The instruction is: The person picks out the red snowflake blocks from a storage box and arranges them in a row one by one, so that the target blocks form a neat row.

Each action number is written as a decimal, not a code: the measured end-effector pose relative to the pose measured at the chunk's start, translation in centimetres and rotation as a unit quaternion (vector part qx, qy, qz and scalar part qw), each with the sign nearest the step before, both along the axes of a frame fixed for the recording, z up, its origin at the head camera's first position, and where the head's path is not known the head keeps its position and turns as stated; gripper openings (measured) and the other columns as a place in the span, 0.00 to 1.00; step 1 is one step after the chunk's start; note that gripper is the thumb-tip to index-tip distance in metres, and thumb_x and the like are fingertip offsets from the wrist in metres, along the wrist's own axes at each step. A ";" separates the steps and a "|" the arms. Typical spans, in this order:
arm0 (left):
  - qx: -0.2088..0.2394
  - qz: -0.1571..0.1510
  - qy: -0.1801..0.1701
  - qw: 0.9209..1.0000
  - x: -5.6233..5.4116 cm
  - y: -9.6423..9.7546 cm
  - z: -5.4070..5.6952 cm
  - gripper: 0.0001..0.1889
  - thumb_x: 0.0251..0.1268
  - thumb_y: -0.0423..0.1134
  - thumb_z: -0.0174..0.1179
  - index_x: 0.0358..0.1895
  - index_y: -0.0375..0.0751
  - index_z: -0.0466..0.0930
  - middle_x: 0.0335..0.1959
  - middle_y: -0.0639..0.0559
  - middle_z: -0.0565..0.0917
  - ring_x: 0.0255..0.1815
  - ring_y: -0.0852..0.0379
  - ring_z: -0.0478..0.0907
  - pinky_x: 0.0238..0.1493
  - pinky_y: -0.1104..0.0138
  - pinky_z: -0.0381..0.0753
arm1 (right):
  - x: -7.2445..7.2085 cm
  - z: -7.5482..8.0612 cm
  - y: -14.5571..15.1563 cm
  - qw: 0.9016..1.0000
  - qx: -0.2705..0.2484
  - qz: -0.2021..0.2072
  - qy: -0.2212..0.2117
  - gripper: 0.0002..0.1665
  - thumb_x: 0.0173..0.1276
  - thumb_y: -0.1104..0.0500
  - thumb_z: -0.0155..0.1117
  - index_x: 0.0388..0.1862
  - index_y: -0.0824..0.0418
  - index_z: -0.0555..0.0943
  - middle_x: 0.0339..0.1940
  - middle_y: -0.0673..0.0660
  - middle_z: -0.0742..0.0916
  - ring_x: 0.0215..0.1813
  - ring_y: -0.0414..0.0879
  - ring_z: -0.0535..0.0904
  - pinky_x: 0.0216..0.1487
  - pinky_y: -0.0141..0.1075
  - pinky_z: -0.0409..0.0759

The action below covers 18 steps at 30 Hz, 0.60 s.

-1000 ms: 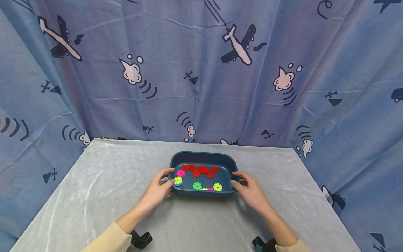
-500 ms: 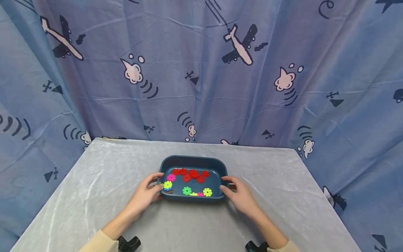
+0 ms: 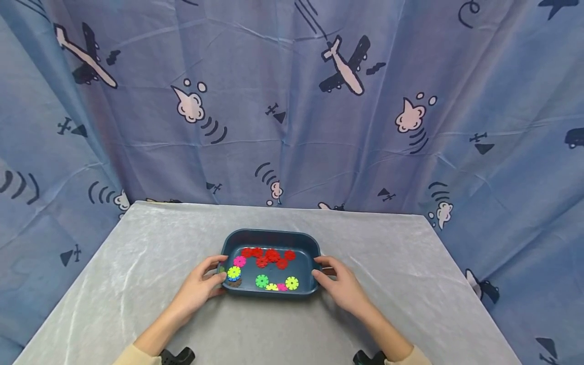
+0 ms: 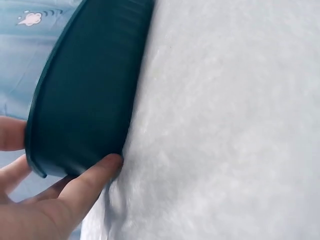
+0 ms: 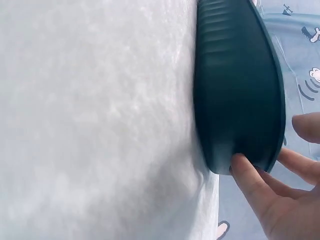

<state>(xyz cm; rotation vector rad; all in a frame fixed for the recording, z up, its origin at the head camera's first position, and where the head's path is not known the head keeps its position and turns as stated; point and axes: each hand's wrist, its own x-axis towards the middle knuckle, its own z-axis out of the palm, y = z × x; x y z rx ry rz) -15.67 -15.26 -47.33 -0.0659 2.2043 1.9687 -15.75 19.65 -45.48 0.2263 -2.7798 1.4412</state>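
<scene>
A blue curtain (image 3: 292, 116) printed with planes and clouds filled the background. In front of it stood a desk (image 3: 388, 253) covered with a pale, soft-looking cloth. A dark teal tub (image 3: 274, 293) sat upright near the middle of the desk, its long side running left to right; whether its base touched the cloth all along could not be told.

At the tub's left end, a person's left grip (image 3: 195, 286) was partly open, thumb and fingers parted around the wall and holding it, the thumb at the rim and a fingertip low on the outside. The right grip (image 3: 343, 288) held the opposite end in much the same way. Cream sleeves (image 3: 137, 357) showed at the bottom edge, with a dark device (image 3: 179, 356) at the left wrist.

Small notched discs lay in the tub. Red discs (image 3: 272, 256) were clustered toward the far side, some overlapping. A pink disc (image 3: 239, 261) lay to their left, near a yellow disc (image 3: 234, 272) overlapping a blue one. Along the near side were a green disc (image 3: 262, 281) and other yellow and pink ones.
</scene>
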 end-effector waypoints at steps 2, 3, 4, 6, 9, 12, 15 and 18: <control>-0.006 -0.006 0.004 1.000 0.2 0.0 0.0 0.23 0.76 0.32 0.55 0.72 0.38 0.69 0.73 0.33 0.63 0.66 0.37 0.73 0.52 0.53 0.84 | 0.0 0.2 0.3 1.000 0.002 0.003 0.003 0.23 0.74 0.53 0.66 0.63 0.61 0.80 0.60 0.59 0.83 0.58 0.54 0.82 0.58 0.50 0.80; -0.009 -0.009 0.007 1.000 0.3 0.0 0.0 0.23 0.77 0.32 0.54 0.72 0.38 0.68 0.72 0.32 0.63 0.66 0.36 0.73 0.52 0.53 0.84 | 0.0 0.3 0.5 1.000 0.004 0.006 0.006 0.23 0.74 0.53 0.66 0.63 0.62 0.80 0.59 0.59 0.84 0.58 0.54 0.82 0.58 0.50 0.80; -0.012 -0.011 0.010 1.000 0.3 0.0 0.0 0.23 0.77 0.32 0.54 0.72 0.38 0.68 0.72 0.32 0.63 0.65 0.36 0.73 0.52 0.53 0.84 | 0.0 0.5 0.6 1.000 0.007 0.007 0.010 0.24 0.74 0.52 0.66 0.63 0.62 0.80 0.58 0.59 0.84 0.58 0.54 0.82 0.58 0.49 0.79; -0.022 -0.015 0.015 1.000 0.4 0.0 0.0 0.23 0.77 0.32 0.54 0.72 0.38 0.68 0.72 0.32 0.63 0.65 0.36 0.74 0.52 0.53 0.84 | -0.1 0.8 0.9 1.000 0.012 0.012 0.018 0.24 0.75 0.51 0.66 0.63 0.62 0.80 0.57 0.58 0.84 0.57 0.53 0.82 0.58 0.48 0.80; -0.054 -0.019 0.022 0.998 0.4 0.0 0.2 0.23 0.77 0.33 0.56 0.72 0.40 0.69 0.71 0.32 0.65 0.64 0.38 0.76 0.52 0.55 0.84 | -0.2 1.3 1.2 0.999 0.025 0.012 0.029 0.23 0.74 0.52 0.66 0.62 0.63 0.80 0.54 0.58 0.85 0.55 0.53 0.82 0.58 0.48 0.80; -0.088 -0.023 0.029 0.995 0.3 0.0 0.2 0.24 0.76 0.35 0.57 0.72 0.42 0.69 0.71 0.33 0.67 0.62 0.41 0.77 0.52 0.57 0.84 | -0.2 2.1 1.4 0.998 0.039 0.010 0.040 0.22 0.73 0.54 0.67 0.61 0.63 0.81 0.52 0.58 0.86 0.53 0.53 0.83 0.56 0.49 0.81; -0.111 -0.027 0.043 0.993 -0.1 -0.1 0.1 0.24 0.76 0.34 0.57 0.72 0.43 0.69 0.70 0.34 0.68 0.61 0.43 0.78 0.52 0.57 0.83 | -0.3 2.8 1.4 0.998 0.048 0.012 0.048 0.21 0.73 0.56 0.67 0.60 0.64 0.82 0.51 0.58 0.86 0.52 0.52 0.83 0.55 0.49 0.81; -0.123 -0.035 0.058 0.990 -0.6 -0.2 0.0 0.24 0.75 0.33 0.56 0.72 0.43 0.68 0.71 0.34 0.67 0.59 0.44 0.79 0.52 0.57 0.83 | -0.4 3.3 1.2 0.997 0.050 0.018 0.054 0.20 0.73 0.55 0.67 0.59 0.65 0.82 0.51 0.57 0.87 0.51 0.50 0.84 0.55 0.48 0.81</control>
